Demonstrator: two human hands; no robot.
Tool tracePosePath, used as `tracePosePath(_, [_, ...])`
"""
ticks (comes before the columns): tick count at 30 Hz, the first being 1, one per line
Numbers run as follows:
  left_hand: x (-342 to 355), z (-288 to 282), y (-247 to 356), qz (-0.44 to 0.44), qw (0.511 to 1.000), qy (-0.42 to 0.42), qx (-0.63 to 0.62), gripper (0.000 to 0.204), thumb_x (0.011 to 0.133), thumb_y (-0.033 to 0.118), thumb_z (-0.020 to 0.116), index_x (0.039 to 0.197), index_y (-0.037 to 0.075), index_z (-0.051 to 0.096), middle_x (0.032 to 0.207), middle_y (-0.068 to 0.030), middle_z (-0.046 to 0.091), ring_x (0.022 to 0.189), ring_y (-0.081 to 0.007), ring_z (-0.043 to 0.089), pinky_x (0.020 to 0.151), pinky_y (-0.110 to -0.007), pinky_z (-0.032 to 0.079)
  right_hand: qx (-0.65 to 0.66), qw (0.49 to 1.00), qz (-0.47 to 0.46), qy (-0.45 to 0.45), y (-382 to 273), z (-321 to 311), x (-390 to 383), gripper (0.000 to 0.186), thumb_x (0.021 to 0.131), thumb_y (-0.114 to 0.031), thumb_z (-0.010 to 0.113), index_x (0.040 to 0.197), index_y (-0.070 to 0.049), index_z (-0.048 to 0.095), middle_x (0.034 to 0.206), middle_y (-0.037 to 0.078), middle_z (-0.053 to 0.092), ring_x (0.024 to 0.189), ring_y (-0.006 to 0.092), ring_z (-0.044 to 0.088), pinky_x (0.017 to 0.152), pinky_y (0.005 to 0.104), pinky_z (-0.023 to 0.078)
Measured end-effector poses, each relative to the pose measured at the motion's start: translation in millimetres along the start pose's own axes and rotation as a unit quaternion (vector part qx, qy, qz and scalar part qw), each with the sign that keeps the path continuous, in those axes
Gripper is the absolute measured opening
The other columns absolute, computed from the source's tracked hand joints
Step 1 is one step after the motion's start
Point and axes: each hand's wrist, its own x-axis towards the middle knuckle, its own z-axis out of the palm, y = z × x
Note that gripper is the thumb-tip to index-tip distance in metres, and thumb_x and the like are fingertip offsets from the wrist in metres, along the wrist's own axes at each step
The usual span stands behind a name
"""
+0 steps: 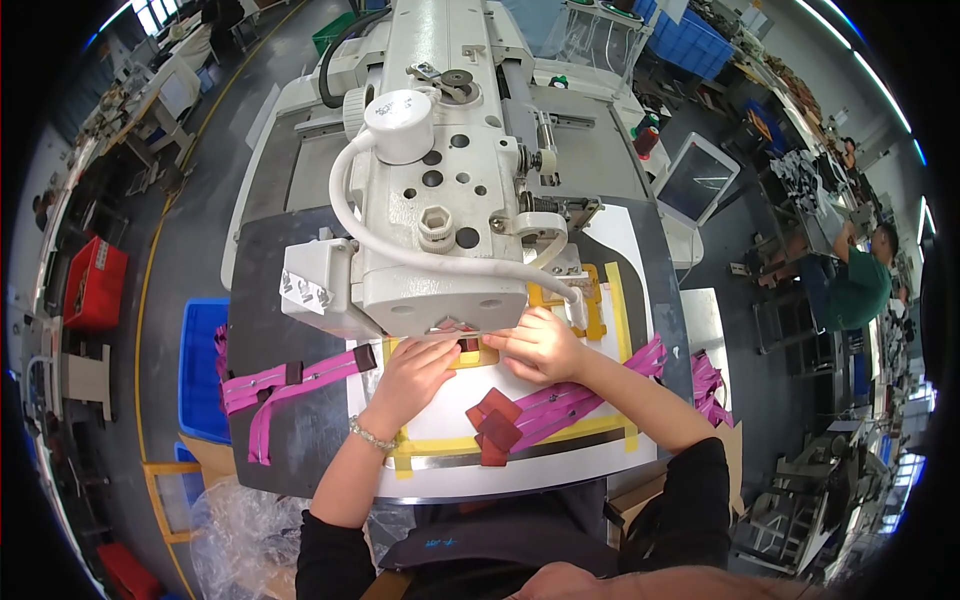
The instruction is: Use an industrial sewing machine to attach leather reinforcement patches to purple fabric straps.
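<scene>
My left hand [425, 367] rests beside a yellow template plate [478, 357] under the white head of an industrial sewing machine [440, 285]. Its fingers stretch toward a small dark red patch [469, 345] in the plate. From the other side my right hand [540, 347] reaches to the same plate, fingers extended and thumb apart. The machine head partly hides the fingertips. Neither hand visibly lifts anything. Below the right hand lie reddish-brown patches [497, 425] on pink zipper strips [550, 408]. Another pink zipper strip [300, 378] with dark patches lies left of the left hand.
A white sheet edged with yellow tape [600, 430] covers part of the dark machine table [265, 300]. More pink strips [709, 388] hang at the right. A blue bin [203, 375] and clear plastic bags [240, 535] stand at left. A co-worker in green [862, 285] sits far right.
</scene>
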Motion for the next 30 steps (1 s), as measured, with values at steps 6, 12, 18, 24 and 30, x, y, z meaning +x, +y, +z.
tracePosePath(6, [-2.1, 3.3, 1.0, 0.001, 1.0, 0.018, -0.012, 0.029, 0.077, 0.01, 0.071, 0.104, 0.002, 0.068, 0.113, -0.011, 0.066, 0.108, -0.0252, 0.06, 0.091, -0.038, 0.046, -0.027, 0.995, 0.099, 0.007, -12.7, -17.5, -14.7, 0.024, 0.07, -0.009, 0.071, 0.094, -0.011, 0.068, 0.084, 0.001, 0.064, 0.078, 0.0202, 0.058, 0.073, 0.0334, 0.045])
tracePosePath(12, [-4.5, -3.1, 14.8, 0.011, 0.999, 0.044, -0.02, 0.03, 0.074, 0.012, 0.073, 0.102, 0.003, 0.068, 0.109, -0.011, 0.066, 0.103, -0.0261, 0.062, 0.089, -0.038, 0.048, 0.005, 0.955, 0.248, -0.164, -34.4, -70.9, -39.7, 0.015, 0.077, -0.018, 0.071, 0.091, -0.014, 0.068, 0.081, 0.002, 0.061, 0.087, 0.0188, 0.058, 0.083, 0.0323, 0.036])
tracePosePath(18, [5.0, 7.7, 54.8, 0.074, 0.991, -0.05, -0.1, 0.041, 0.073, 0.023, 0.074, 0.11, 0.008, 0.064, 0.113, -0.0083, 0.062, 0.106, -0.0246, 0.058, 0.092, -0.038, 0.044, 0.006, 0.949, 0.258, -0.183, -45.9, -69.1, -56.3, 0.016, 0.076, -0.02, 0.072, 0.084, -0.012, 0.061, 0.09, 0.002, 0.057, 0.09, 0.0191, 0.056, 0.08, 0.0345, 0.036])
tracePosePath(24, [-1.3, 14.8, 46.8, 0.088, 0.978, -0.12, -0.148, 0.031, 0.072, 0.02, 0.074, 0.101, 0.011, 0.067, 0.102, -0.0032, 0.062, 0.098, -0.0219, 0.058, 0.089, -0.036, 0.042, 0.008, 0.95, 0.251, -0.185, -43.1, -61.5, -65.6, 0.017, 0.076, -0.017, 0.07, 0.084, -0.011, 0.057, 0.086, 0.003, 0.055, 0.086, 0.0225, 0.054, 0.079, 0.0347, 0.036])
tracePosePath(30, [2.1, 9.5, 45.5, 0.08, 0.976, -0.118, -0.163, 0.027, 0.071, 0.019, 0.075, 0.097, 0.013, 0.067, 0.099, -0.0006, 0.062, 0.095, -0.0196, 0.057, 0.088, -0.035, 0.038, 0.036, 0.95, 0.26, -0.169, -46.2, -65.5, -53.8, 0.012, 0.078, -0.014, 0.068, 0.084, -0.011, 0.058, 0.085, 0.002, 0.055, 0.085, 0.022, 0.055, 0.078, 0.0341, 0.036])
